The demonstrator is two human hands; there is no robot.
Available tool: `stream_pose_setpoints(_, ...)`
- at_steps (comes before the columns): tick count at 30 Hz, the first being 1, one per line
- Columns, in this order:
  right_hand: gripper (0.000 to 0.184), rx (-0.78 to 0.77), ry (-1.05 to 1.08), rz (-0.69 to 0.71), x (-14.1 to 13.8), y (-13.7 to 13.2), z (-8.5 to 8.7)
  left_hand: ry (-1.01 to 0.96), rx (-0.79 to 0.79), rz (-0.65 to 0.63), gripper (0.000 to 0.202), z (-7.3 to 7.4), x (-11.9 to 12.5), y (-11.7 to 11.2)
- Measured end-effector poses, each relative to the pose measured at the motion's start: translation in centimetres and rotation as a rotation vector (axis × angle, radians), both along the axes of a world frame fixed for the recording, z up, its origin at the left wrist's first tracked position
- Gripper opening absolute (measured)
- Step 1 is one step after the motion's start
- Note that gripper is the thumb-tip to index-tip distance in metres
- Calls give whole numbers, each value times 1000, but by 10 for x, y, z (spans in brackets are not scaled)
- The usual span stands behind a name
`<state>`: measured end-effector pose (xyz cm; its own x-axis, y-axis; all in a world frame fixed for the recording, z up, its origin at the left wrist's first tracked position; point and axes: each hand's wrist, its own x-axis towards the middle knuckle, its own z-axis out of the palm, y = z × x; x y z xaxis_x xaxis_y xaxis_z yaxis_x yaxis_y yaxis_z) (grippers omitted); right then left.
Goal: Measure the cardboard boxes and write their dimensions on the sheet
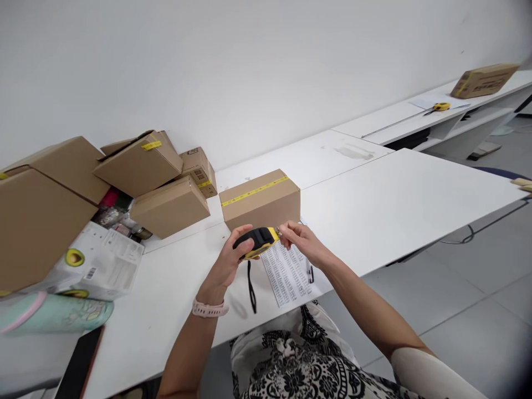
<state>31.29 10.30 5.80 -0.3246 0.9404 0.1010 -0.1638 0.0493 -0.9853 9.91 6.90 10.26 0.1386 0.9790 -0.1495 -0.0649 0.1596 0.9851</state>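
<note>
My left hand (pixel 233 255) is wrapped round a black and yellow tape measure (pixel 258 239), with a black wrist strap (pixel 251 291) hanging from it. The fingers of my right hand (pixel 300 239) pinch the metal end of the tape at the yellow mouth of the case. Just behind both hands stands a closed brown cardboard box (pixel 261 197) with yellow tape along its top. Beneath my hands lies a printed sheet (pixel 286 274) covered in rows of small figures, and a black pen (pixel 311 274) rests at its right edge.
Several cardboard boxes (pixel 170 205) are piled at the left, beside a white avocado-print carton (pixel 103 260) and a mint-green bottle (pixel 62 313). On the far right shelf sit another tape measure (pixel 441 106) and a box (pixel 484 81). The white table (pixel 374 205) ends at its front edge near me.
</note>
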Motion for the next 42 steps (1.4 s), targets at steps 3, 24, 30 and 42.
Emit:
stream_pose_setpoints(3, 46, -44, -21, -29, 5, 3, -24, 82, 35, 18, 79, -14, -8, -5)
stream_pose_setpoints(24, 64, 183, -181, -434, 59, 91, -24, -162, 261, 187, 77, -21, -78, 33)
stream_pose_setpoints(30, 60, 200, -239, -417, 59, 87, -3, -137, 227, 222, 66, -3, -77, 32)
stream_pose_setpoints(42, 54, 198, -268, -472, 55, 74, -35, -73, 139, 180, 71, -20, -80, 52)
